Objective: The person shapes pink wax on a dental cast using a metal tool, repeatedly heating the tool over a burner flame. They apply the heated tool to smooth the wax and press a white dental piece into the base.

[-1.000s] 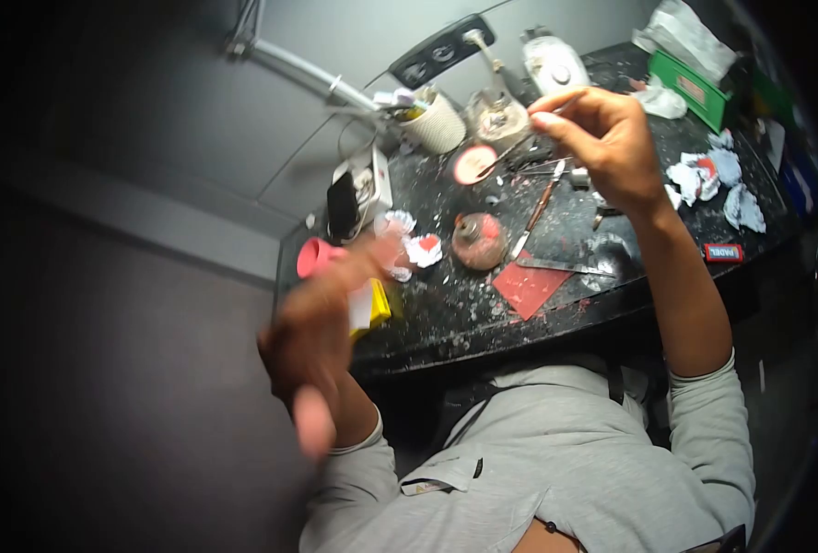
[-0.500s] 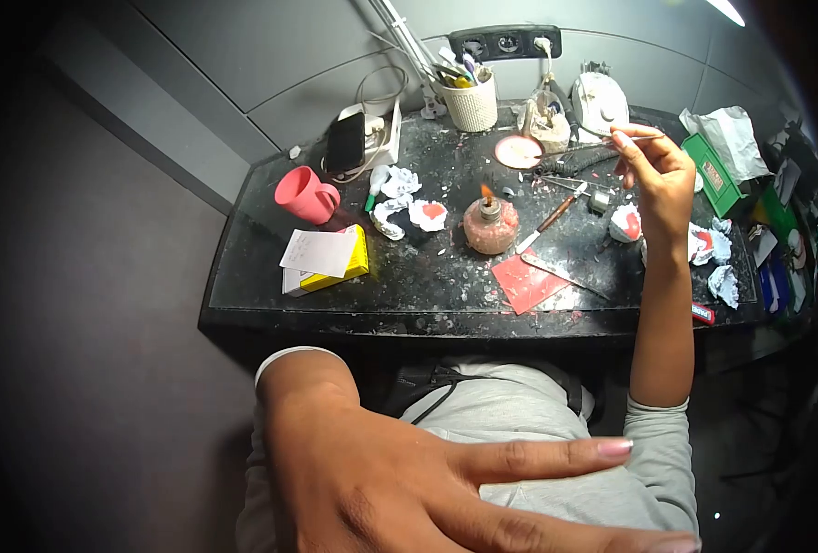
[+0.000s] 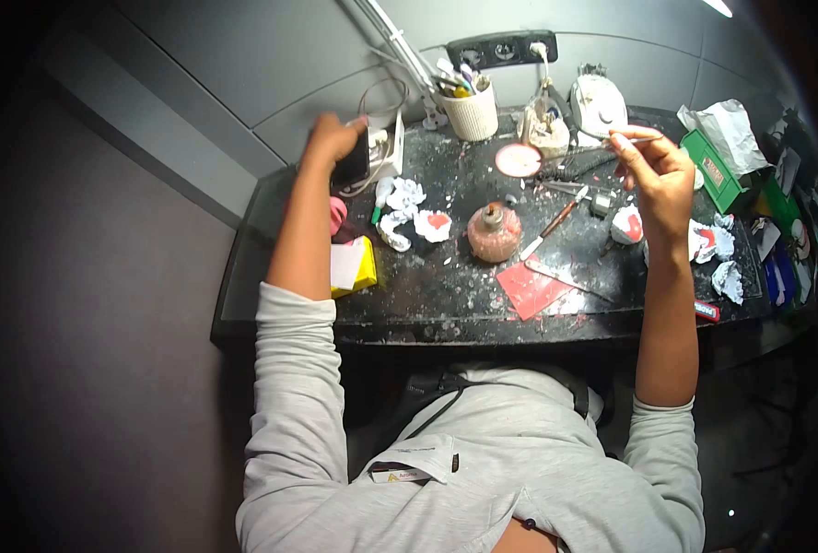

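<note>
My left hand (image 3: 337, 138) is at the top edge of a black phone (image 3: 352, 164), which leans against a white box at the back left; its fingers look bent, but their grip is unclear. At the right, my right hand (image 3: 650, 158) pinches a thin tool (image 3: 602, 146) above the desk. The tool's tip points left, over a round pink-and-white disc (image 3: 519, 160). Between my arms stands a glass burner (image 3: 495, 232) with pink contents, and no flame shows at its wick.
A pink mug (image 3: 337, 216) and a yellow box (image 3: 365, 264) sit by my left forearm. White crumpled pieces, a knife (image 3: 554, 223), a red sheet (image 3: 532, 289), a white pot (image 3: 471, 112) of tools and a green box (image 3: 713, 172) are on the desk (image 3: 427, 313).
My left hand has moved from close below the camera to the phone at the back left. The burner's flame has gone out of sight. My right hand has stayed nearly still with its tool.
</note>
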{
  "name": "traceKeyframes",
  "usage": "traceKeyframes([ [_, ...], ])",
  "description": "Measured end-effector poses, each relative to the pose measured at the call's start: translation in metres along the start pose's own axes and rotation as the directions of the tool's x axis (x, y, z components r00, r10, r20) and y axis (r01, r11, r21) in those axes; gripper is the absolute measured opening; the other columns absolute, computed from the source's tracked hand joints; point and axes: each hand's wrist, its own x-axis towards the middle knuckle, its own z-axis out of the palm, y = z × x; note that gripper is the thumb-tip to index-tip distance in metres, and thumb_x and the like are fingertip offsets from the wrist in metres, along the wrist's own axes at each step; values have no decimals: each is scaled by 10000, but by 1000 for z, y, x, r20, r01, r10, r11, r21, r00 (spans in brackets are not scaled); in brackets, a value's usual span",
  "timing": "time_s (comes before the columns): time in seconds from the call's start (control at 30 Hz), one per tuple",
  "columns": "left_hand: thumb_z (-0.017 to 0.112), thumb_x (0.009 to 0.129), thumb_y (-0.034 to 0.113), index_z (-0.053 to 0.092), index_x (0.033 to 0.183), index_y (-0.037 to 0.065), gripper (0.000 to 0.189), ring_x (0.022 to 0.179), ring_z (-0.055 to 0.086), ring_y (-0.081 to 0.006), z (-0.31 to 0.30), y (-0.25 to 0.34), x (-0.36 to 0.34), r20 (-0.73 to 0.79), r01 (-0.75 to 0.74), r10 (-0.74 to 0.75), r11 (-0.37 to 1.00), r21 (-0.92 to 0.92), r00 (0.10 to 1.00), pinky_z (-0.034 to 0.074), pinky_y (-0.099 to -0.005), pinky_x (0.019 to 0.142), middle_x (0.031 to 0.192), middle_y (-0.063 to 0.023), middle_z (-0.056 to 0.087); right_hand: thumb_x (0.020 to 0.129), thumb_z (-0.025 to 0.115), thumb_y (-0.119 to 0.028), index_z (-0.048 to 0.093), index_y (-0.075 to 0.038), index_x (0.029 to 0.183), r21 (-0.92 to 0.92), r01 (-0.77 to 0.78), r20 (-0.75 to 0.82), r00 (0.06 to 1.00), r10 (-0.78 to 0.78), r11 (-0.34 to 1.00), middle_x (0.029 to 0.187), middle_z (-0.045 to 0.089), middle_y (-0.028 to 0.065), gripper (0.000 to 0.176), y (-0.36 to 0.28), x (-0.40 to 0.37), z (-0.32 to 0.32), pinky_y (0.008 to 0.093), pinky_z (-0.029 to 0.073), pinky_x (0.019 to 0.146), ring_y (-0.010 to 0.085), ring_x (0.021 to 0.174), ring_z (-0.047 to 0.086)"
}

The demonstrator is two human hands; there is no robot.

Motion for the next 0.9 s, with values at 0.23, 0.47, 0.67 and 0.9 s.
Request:
traceKeyframes([
  [0.23,771,724,393,671,1159,-37,619,1161,628,-369,49,-7,24,9,197,-202,960,198,979,495,-414,996,1253,-246,636,885,737,-91,736,-19,952,54,-56,-29,998,57,997,751,689,8,98,-5,-3,5,188,419,534,40,607,565],
  [0.47,717,708,310,670,1130,-71,570,1126,646,-384,56,-3,23,-62,244,-236,950,195,970,499,-410,965,1186,-284,656,897,710,-70,732,1,941,60,-56,18,998,55,997,726,666,-10,87,-10,-6,10,193,442,576,35,633,566],
  [0.67,713,691,263,664,1132,-80,561,1138,634,-401,52,2,25,-33,205,-204,947,248,979,507,-426,965,1202,-286,646,880,710,-30,733,6,907,172,-31,-20,999,35,985,692,670,-11,50,0,-4,9,187,413,538,10,597,539],
  [0.9,820,703,494,559,1272,-95,860,1208,576,-419,56,6,-2,-155,120,-99,984,132,983,445,-427,1039,1247,-310,607,871,703,-77,729,2,865,156,-17,-41,999,23,988,687,675,-2,84,4,-2,9,210,435,543,20,598,550],
])
